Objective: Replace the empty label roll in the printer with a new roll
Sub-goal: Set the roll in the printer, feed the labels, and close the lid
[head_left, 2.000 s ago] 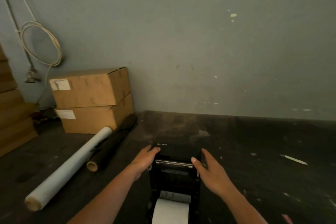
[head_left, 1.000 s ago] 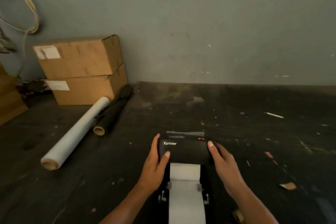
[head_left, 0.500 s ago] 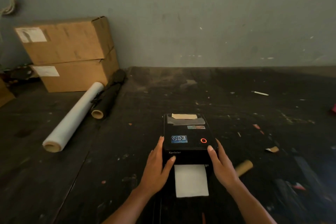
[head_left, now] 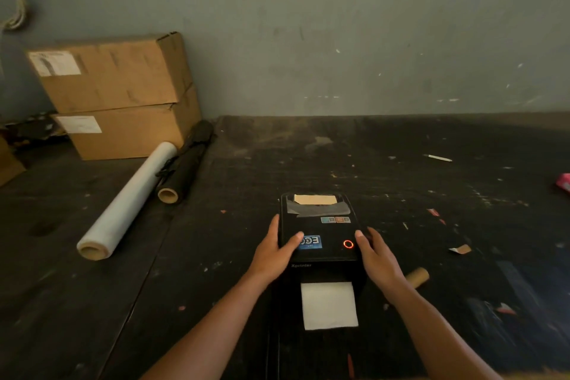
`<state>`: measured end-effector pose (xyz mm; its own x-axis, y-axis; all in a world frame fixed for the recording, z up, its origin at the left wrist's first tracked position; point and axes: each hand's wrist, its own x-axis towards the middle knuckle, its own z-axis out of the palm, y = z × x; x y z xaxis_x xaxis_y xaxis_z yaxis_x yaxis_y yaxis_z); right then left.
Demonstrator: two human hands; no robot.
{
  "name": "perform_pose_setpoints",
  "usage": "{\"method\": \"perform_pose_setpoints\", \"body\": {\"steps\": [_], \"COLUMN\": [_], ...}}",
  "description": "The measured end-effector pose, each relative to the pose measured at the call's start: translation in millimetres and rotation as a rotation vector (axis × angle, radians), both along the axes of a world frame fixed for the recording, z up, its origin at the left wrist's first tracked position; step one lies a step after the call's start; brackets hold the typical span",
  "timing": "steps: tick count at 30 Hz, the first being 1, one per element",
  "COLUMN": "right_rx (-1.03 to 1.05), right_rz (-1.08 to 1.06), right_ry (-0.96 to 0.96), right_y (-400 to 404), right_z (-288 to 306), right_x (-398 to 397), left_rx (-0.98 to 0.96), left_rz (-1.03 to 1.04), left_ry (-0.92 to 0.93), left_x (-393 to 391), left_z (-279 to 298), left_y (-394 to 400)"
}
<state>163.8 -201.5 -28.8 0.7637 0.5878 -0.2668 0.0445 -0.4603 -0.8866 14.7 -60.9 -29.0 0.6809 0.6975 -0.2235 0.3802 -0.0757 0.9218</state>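
Note:
The black label printer (head_left: pixel 320 228) sits on the dark table (head_left: pixel 401 194) with its lid down and a red ring light lit on top. White label paper (head_left: pixel 328 305) sticks out of its front slot. My left hand (head_left: pixel 273 251) grips the lid's left edge, thumb lying on top. My right hand (head_left: pixel 374 256) clasps the lid's right edge, thumb near the light. An empty brown cardboard core (head_left: pixel 418 276) lies on the table just right of the printer, partly behind my right wrist.
Two stacked cardboard boxes (head_left: pixel 120 95) stand at the back left against the grey wall. A clear film roll (head_left: pixel 126 203) and a black roll (head_left: pixel 185 170) lie in front of them. Paper scraps (head_left: pixel 461 249) and a white stick (head_left: pixel 438 158) dot the right side.
The lid came down from open to fully shut over the paper. My hands stayed on its sides and slid back along the top. The camera tilted downward.

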Motion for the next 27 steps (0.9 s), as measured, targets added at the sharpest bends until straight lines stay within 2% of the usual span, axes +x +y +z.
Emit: {"method": "perform_pose_setpoints", "body": {"steps": [4,9,17,27], "right_rx": [0.036,0.116,0.234,0.226], "right_rz": [-0.061,-0.158,-0.226,-0.193], "right_ry": [0.032,0.053,0.042,0.007], "right_y": [4,1,5,4], "right_z": [-13,-35,-48,-50], "right_x": [-6,-11,-10,-9], "left_rx": [-0.061,-0.197,-0.23,-0.275], "left_rz": [-0.015,0.04,0.099,0.132], "left_ry": [0.017,-0.102,-0.172,-0.218], "left_x": [0,-5,-1,2], "left_z": [-14,-30,-39,-48], "left_y": [-2,-9,-8,-7]}}
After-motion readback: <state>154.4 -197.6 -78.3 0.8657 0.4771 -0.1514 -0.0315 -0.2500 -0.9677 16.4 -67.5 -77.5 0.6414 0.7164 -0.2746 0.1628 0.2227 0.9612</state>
